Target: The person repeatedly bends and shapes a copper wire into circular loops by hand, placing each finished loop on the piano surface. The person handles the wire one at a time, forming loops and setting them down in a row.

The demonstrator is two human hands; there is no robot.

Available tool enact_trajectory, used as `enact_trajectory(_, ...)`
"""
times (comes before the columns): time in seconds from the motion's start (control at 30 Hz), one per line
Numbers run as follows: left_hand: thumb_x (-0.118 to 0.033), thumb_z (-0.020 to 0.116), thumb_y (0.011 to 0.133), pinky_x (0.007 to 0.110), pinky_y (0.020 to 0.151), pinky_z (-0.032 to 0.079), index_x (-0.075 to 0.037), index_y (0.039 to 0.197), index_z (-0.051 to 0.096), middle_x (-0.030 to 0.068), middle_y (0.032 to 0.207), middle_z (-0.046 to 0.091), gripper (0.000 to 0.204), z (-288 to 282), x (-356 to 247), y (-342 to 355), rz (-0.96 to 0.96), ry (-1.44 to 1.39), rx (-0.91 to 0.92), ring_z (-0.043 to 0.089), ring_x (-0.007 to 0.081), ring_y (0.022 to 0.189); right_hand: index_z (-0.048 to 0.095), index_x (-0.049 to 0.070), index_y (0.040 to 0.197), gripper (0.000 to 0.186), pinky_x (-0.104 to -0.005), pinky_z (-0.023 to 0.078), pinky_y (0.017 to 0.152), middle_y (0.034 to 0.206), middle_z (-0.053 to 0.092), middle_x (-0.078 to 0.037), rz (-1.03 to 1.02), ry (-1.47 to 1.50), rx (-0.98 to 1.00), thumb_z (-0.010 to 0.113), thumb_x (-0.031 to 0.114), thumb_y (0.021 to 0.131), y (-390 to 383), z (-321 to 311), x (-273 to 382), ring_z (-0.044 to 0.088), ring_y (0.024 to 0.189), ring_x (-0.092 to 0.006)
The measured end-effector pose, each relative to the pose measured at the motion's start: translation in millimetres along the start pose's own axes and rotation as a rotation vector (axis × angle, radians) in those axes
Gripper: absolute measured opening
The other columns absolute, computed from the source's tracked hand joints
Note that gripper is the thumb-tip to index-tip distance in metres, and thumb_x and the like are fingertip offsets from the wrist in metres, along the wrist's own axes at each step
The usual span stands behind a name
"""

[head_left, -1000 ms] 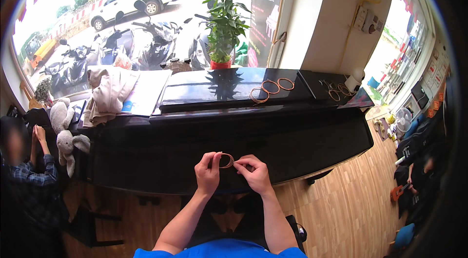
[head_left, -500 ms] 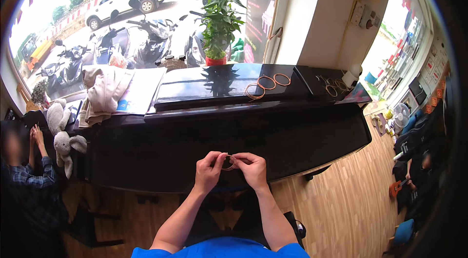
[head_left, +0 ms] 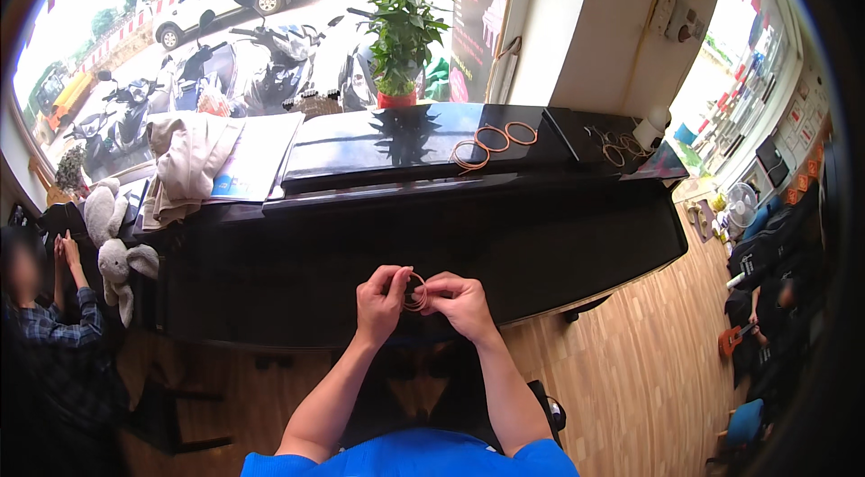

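Observation:
Between my hands, above the black piano's closed lid, is a small coil of thin copper-coloured wire or string. My left hand pinches the coil's upper left side between thumb and fingers. On its right side, my right hand closes thumb and fingertips round the strand. The wire's exact ends are too small to make out. Farther off, on the piano's glossy top, lie several similar copper-coloured coils in a row, the middle one touching its neighbours.
A grey cloth and white papers lie at the piano's left end, near a plush bunny. More coils rest at the right end. A potted plant stands behind. One person sits left; another holds a small guitar-like instrument right.
My right hand has shifted slightly left and its fingers have moved down the coil's right side. The coil now stands more upright and shows as a rounder loop.

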State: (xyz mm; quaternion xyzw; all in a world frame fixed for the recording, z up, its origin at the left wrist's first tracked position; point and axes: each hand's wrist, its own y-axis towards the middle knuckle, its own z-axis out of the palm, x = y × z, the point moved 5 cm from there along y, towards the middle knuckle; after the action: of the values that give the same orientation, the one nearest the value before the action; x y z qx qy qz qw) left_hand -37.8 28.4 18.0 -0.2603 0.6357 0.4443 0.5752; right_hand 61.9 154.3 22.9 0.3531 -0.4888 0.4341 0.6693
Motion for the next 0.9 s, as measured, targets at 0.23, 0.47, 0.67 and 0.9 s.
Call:
enact_trajectory(0.23,-0.016,0.064,0.100,0.020,0.047,0.036,-0.001,0.100,0.071,-0.0031,0.064,0.059,0.016,0.3,0.7,-0.9,-0.002,-0.013,-0.052,0.049,0.0009,0.054,0.071,-0.008,0.104,0.016,-0.0386,0.062,0.086,0.096,0.074,-0.019,0.180,0.197,0.065,0.069,-0.002,0.090,2.8,1.2,-6.6,0.074,0.090,-0.0259)
enact_trajectory(0.47,-0.012,0.063,0.100,0.019,0.053,0.039,0.001,0.099,0.070,-0.0037,0.068,0.060,0.014,3.2,1.8,0.5,0.068,0.115,-0.024,0.049,0.0000,0.060,0.074,-0.003,0.107,0.017,-0.0302,0.055,0.088,0.099,0.075,-0.012,0.120,0.142,0.212,0.069,0.005,0.092,3.0,2.8,-4.1,0.071,0.092,-0.0179)
enact_trajectory(0.67,-0.016,0.067,0.098,0.020,0.050,0.037,0.000,0.099,0.072,-0.0020,0.067,0.063,0.016,3.2,1.7,-0.9,0.017,0.073,-0.049,0.050,0.0005,0.058,0.069,-0.001,0.113,0.020,-0.0311,0.051,0.090,0.098,0.072,-0.009,0.087,0.178,0.267,0.064,0.010,0.097,-0.7,3.8,2.9,0.066,0.094,-0.0157)
enact_trajectory(0.9,-0.019,0.065,0.100,0.019,0.048,0.037,-0.002,0.102,0.071,-0.0018,0.069,0.065,0.018,3.2,2.7,0.2,-0.018,-0.008,0.032,0.050,0.0006,0.056,0.069,0.000,0.112,0.021,-0.0220,0.050,0.073,0.087,0.069,-0.004,0.072,0.085,-0.006,0.065,0.016,0.099,5.3,2.9,-2.6,0.062,0.078,-0.0077)
